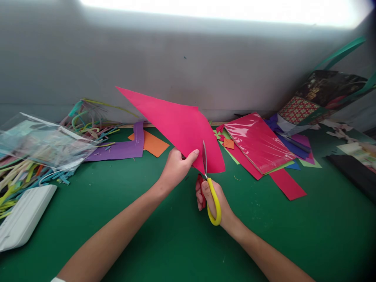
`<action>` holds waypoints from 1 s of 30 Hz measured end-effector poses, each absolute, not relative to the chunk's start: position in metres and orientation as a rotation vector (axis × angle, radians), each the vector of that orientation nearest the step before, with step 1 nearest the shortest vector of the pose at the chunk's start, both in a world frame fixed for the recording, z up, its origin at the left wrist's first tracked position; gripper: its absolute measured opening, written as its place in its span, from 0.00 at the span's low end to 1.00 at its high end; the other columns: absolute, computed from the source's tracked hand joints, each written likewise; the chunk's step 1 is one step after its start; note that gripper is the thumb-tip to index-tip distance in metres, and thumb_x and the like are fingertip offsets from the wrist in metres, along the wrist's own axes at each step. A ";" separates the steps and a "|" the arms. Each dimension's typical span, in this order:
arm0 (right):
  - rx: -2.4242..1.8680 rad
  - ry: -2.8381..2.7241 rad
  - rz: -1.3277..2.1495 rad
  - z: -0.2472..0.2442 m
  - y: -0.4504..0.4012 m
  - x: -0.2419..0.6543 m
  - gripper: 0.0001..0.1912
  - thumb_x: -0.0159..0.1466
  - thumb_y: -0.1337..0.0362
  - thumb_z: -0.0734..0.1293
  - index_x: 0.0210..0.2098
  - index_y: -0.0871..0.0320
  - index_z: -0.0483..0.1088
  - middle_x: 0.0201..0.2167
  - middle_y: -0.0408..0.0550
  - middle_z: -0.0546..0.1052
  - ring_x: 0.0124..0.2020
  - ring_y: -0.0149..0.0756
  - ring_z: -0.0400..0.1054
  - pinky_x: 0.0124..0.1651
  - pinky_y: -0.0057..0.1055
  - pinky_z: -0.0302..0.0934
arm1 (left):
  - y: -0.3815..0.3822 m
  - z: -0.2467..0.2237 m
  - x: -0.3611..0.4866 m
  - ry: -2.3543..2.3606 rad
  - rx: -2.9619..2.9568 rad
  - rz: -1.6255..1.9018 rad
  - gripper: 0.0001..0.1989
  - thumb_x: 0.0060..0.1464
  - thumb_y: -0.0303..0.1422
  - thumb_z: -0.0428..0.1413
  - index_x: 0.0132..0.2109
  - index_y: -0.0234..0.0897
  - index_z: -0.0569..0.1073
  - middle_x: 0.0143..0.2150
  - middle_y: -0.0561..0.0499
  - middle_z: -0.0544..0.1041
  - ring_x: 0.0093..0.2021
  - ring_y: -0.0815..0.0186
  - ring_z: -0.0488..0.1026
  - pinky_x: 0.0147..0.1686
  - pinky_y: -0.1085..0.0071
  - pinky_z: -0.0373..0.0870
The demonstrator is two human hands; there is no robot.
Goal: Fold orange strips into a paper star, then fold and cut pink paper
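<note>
A large sheet of bright pink paper (176, 121) is held up above the table, its long pointed corner reaching to the upper left. My left hand (178, 166) pinches its lower edge, thumb on top. Just to the right, my right hand (216, 197) is closed round the handles of scissors (216, 207), one handle yellow and one red. One blade lies over the front of the paper near the lower edge; the other blade is hidden behind it.
On the green table (152, 243), a purple paper piece (123, 149) and orange paper (155, 143) lie behind my left hand. Plastic bags (49, 137), colourful strips and a white device (28, 215) fill the left. Rightward are a wrapped red paper pack (260, 143), a patterned bag (305, 105) and a black case (352, 174).
</note>
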State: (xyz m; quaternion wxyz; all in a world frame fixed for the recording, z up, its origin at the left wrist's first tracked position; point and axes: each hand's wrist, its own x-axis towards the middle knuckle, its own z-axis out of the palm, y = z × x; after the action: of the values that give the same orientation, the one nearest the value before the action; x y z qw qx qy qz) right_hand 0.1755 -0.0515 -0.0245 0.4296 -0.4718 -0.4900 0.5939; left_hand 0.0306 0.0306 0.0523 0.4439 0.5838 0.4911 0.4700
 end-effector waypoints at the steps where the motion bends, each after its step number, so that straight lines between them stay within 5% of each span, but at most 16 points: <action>1: -1.175 -1.219 1.484 -0.025 -0.052 0.175 0.28 0.70 0.36 0.59 0.36 0.57 0.65 0.20 0.38 0.65 0.17 0.29 0.62 0.20 0.27 0.59 | 0.030 0.052 0.031 1.218 1.444 1.164 0.12 0.61 0.40 0.59 0.38 0.35 0.76 0.38 0.47 0.79 0.41 0.59 0.76 0.38 0.69 0.71; 30: -1.177 -1.171 1.482 -0.024 -0.053 0.173 0.29 0.67 0.35 0.62 0.36 0.57 0.65 0.18 0.37 0.65 0.14 0.29 0.62 0.17 0.25 0.58 | 0.031 0.053 0.029 1.243 1.465 1.158 0.12 0.61 0.41 0.59 0.37 0.35 0.74 0.33 0.50 0.78 0.34 0.63 0.73 0.35 0.70 0.68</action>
State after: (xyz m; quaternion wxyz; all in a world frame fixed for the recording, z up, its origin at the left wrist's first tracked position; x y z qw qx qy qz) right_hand 0.1730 -0.0526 -0.0239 0.4421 -0.4742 -0.4719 0.5974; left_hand 0.0295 0.0309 0.0529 0.4341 0.5883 0.4991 0.4651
